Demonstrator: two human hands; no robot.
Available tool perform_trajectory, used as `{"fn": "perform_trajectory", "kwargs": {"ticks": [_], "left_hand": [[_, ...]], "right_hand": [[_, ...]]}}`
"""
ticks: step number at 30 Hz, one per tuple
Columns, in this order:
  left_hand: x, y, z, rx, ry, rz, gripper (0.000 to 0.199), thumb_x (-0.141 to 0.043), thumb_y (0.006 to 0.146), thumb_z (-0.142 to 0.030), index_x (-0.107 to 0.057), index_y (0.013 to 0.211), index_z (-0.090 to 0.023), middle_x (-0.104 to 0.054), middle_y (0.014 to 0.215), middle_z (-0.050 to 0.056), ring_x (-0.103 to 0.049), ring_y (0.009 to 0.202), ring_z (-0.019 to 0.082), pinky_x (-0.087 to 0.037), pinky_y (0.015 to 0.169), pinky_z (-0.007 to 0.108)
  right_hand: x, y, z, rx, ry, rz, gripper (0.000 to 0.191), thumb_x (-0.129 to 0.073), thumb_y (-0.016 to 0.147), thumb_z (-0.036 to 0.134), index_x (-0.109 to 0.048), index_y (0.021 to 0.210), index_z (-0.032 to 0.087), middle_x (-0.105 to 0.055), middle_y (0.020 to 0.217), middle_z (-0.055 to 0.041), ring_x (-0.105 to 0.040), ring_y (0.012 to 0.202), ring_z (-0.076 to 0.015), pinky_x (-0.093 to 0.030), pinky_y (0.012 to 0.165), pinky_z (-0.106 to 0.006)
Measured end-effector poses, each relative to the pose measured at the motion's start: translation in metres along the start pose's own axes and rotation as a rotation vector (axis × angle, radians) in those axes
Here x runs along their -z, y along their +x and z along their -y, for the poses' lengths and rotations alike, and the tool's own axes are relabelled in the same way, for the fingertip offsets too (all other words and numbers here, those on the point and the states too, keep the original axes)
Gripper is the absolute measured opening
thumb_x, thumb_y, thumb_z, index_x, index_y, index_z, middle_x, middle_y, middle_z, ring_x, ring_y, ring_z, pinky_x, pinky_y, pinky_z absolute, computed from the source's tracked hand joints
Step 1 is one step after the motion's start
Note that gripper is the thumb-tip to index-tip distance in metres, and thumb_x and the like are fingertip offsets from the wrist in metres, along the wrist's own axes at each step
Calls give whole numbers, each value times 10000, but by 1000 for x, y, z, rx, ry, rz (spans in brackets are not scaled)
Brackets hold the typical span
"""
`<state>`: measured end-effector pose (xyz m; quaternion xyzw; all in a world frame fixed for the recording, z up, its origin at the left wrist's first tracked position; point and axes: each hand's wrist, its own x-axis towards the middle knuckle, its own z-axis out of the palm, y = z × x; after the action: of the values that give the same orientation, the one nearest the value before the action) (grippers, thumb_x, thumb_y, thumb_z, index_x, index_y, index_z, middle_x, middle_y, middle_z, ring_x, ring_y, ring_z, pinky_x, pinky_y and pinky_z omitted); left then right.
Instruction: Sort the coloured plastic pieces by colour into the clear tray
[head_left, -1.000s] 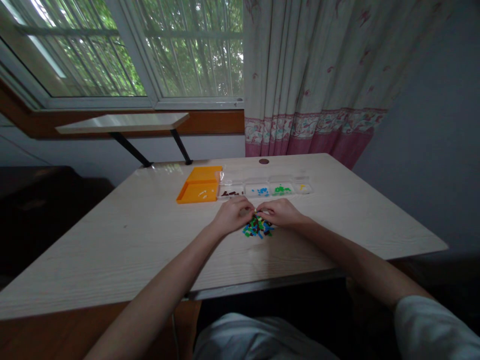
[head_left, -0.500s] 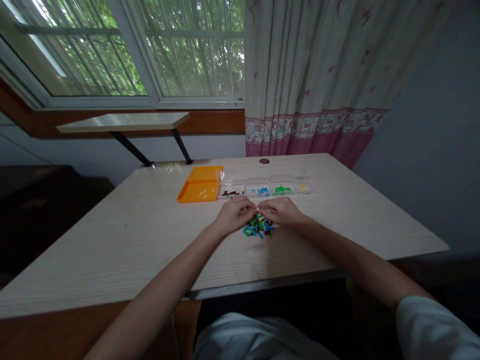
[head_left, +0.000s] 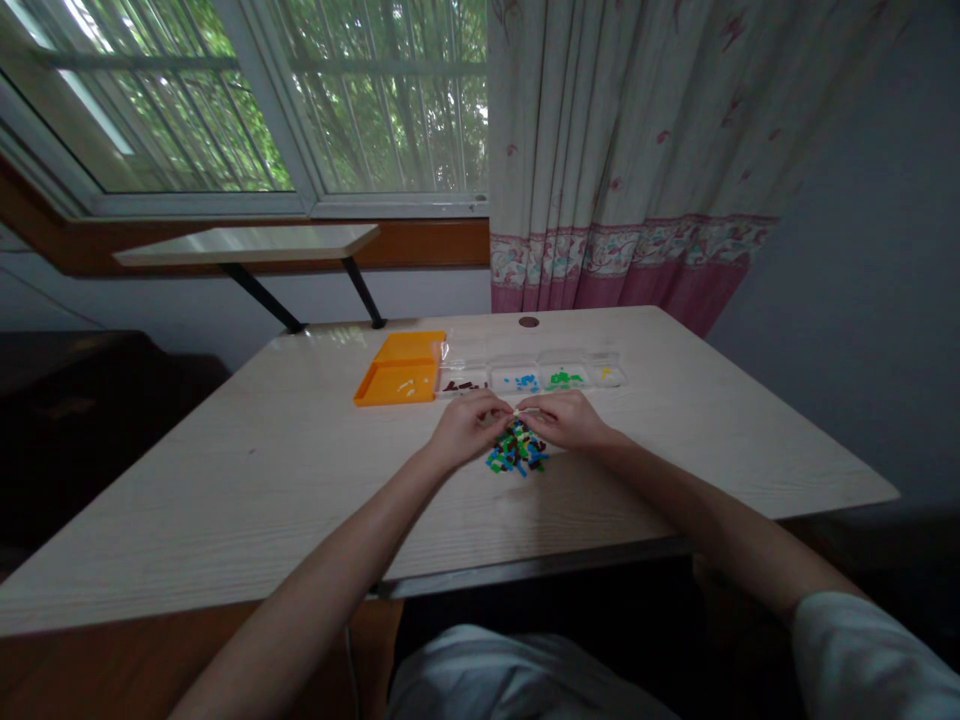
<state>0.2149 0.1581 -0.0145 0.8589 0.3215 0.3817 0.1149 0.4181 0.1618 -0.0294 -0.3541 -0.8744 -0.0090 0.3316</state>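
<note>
My left hand (head_left: 466, 425) and my right hand (head_left: 568, 418) meet fingertip to fingertip, both pinching a tiny whitish piece (head_left: 515, 411). Just below them lies a pile of small green, blue, brown and yellow pieces (head_left: 517, 450). Beyond my hands, a row of clear boxes holds sorted pieces: brown ones (head_left: 463, 386), blue ones (head_left: 525, 382), green ones (head_left: 564, 378) and a few yellow ones (head_left: 606, 373). An open orange box (head_left: 382, 386) at the left end of the row has a few white pieces in it.
The pale wooden table (head_left: 300, 480) spreads out on both sides. A raised shelf (head_left: 255, 243) on black supports stands at the back left. A round brown disc (head_left: 529, 322) is near the back edge, before the curtain (head_left: 622, 150).
Both hands stay almost in place; the whitish piece between the fingertips has shifted very slightly upward.
</note>
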Motion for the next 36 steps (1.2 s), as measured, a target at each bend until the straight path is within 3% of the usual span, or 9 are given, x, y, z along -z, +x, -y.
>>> {"fn": "perform_trajectory", "kwargs": {"ticks": [5, 9, 12, 22, 26, 30, 33, 36], "left_hand": [[2, -1, 0, 7, 22, -28, 109, -556, 794, -228, -645, 787, -165, -619, 713, 27, -553, 686, 115, -436, 646, 230], [5, -2, 0, 31, 6, -120, 136, -551, 805, -258, -651, 799, -164, -635, 749, 42, -549, 665, 108, -433, 594, 217], [7, -2, -1, 42, -14, -170, 165, -548, 811, -292, -655, 804, -166, -641, 760, 48, -545, 645, 104, -425, 557, 210], [10, 0, 4, 112, -2, -168, 171, -539, 804, -294, -647, 804, -161, -625, 725, 36, -502, 601, 101, -402, 556, 213], [23, -1, 24, 298, 243, -180, 212, -503, 808, -329, -648, 825, -175, -626, 746, 43, -547, 682, 142, -409, 615, 239], [47, -7, 54, 652, 553, -202, 266, -483, 792, -388, -661, 849, -199, -635, 777, 67, -572, 734, 210, -405, 614, 283], [62, -13, 71, 850, 632, -177, 296, -498, 762, -430, -671, 873, -217, -655, 818, 90, -581, 739, 244, -413, 596, 308], [69, -16, 79, 915, 635, -169, 311, -517, 733, -432, -681, 893, -222, -669, 848, 102, -590, 748, 260, -413, 579, 308]], "right_hand": [[6, 2, 1, -44, -7, 51, 283, -478, 853, 373, -661, 972, 192, -671, 672, -22, -586, 589, -105, -380, 599, -194], [13, 2, -6, -86, -4, 193, 235, -462, 859, 269, -664, 964, 210, -698, 830, -36, -628, 735, -133, -400, 661, -206], [13, 1, -12, -96, 0, 307, 230, -473, 849, 251, -668, 968, 226, -700, 833, -28, -633, 743, -139, -403, 661, -210], [8, 1, -14, -99, -10, 419, 266, -447, 862, 266, -647, 1036, 251, -697, 904, -18, -639, 798, -152, -416, 696, -223], [11, 1, -14, -133, -8, 418, 260, -460, 851, 263, -650, 1028, 241, -697, 903, -19, -638, 800, -153, -421, 689, -224], [12, 2, -13, -104, 25, 418, 273, -453, 856, 264, -643, 1051, 249, -693, 933, -16, -637, 811, -147, -426, 704, -226], [12, 2, -12, -95, 23, 422, 257, -457, 858, 271, -659, 1017, 255, -696, 920, -11, -636, 813, -146, -424, 701, -222], [12, 2, -12, -108, 9, 418, 243, -468, 855, 276, -664, 997, 252, -697, 908, -11, -636, 810, -146, -417, 692, -218]]}}
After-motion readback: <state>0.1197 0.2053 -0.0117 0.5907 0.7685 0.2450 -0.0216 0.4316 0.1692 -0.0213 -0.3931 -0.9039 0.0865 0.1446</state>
